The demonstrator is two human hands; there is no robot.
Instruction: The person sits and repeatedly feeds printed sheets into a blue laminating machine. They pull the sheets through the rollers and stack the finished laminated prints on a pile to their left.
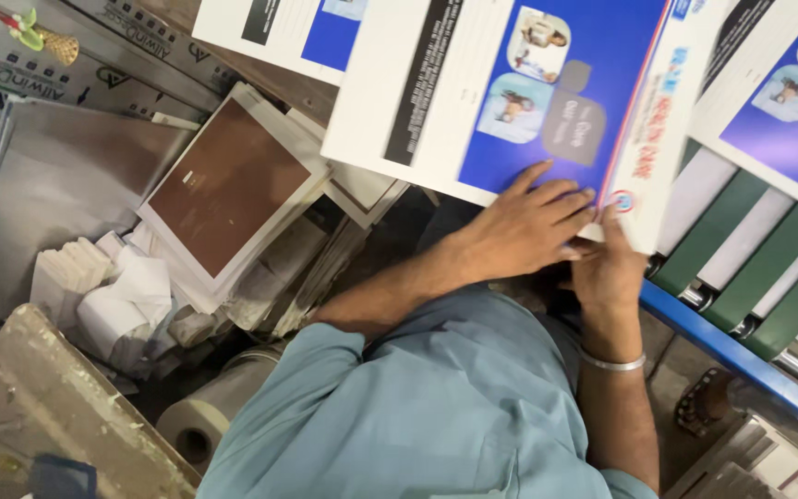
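So the big blue-and-white printed sheet (473,92) is lying on top of the green-and-white conveyor rollers (741,231). Left hand (524,226) is pressing flat on the sheet's near edge, fingers spread. Right hand (610,263) is pinching the sheet's corner just beside it. Left of the sheet, a brown-faced board (228,185) is sitting on a stack.

brown-faced board stack (228,189), white folded paper wads (117,291), paper roll (205,420), green-and-white conveyor rollers (750,245), blue rail (741,356)
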